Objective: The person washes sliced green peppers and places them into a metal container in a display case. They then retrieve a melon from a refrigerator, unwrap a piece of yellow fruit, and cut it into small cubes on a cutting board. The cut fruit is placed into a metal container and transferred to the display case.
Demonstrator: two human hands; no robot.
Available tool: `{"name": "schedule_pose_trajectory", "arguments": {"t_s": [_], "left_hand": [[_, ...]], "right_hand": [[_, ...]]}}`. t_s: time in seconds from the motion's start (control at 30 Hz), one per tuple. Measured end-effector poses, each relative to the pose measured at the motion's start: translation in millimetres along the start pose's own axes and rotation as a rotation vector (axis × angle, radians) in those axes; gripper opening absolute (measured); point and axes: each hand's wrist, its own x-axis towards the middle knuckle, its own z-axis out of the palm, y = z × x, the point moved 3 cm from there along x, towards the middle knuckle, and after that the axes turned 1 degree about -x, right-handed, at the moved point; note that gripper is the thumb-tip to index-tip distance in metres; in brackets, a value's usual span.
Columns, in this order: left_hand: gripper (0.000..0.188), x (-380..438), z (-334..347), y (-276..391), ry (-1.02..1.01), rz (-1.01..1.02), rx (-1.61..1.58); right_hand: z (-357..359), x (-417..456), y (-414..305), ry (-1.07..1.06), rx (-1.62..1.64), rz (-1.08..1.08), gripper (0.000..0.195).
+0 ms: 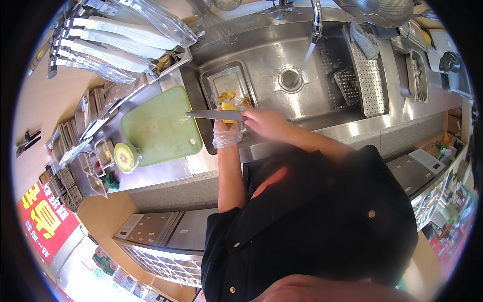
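Note:
A clear plastic glove covers my left hand (pixel 227 132), which holds a piece of yellow fruit (pixel 229 109), probably pineapple, over the sink's left side. My bare right hand (pixel 266 122) grips a kitchen knife (pixel 211 114); its handle is hidden in my fingers. The blade lies across the fruit and points left, its tip above the edge of a green cutting board (pixel 158 124). Below my hands a steel tray (pixel 224 77) stands in the sink, with yellow trimmings and brown rind (pixel 246 101) in it.
Water runs from the faucet (pixel 316 26) into the sink drain (pixel 289 77). A wrapped half melon (pixel 126 156) sits at the board's left corner. A perforated steel tray (pixel 366 83) with a grey cloth (pixel 364 39) rests on the right. White-handled utensils (pixel 117 41) hang at upper left.

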Motion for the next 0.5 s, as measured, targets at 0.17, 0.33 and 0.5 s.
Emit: {"name": "schedule_pose_trajectory", "arguments": {"t_s": [0.17,0.33,0.5], "left_hand": [[0.026,7.6,-12.2,1.2,-0.011,0.037,-0.01],[0.026,10.1,-24.2,10.0,-0.09,0.3,0.471],[0.027,20.5,-37.1,13.0,-0.095,0.291,0.475]], "right_hand": [[1.6,0.7,0.4,-0.035,-0.021,0.028,0.027],[4.9,-4.1,11.7,-0.01,-0.055,0.002,0.028],[4.6,-4.2,5.5,-0.042,-0.056,0.048,0.028]]}}
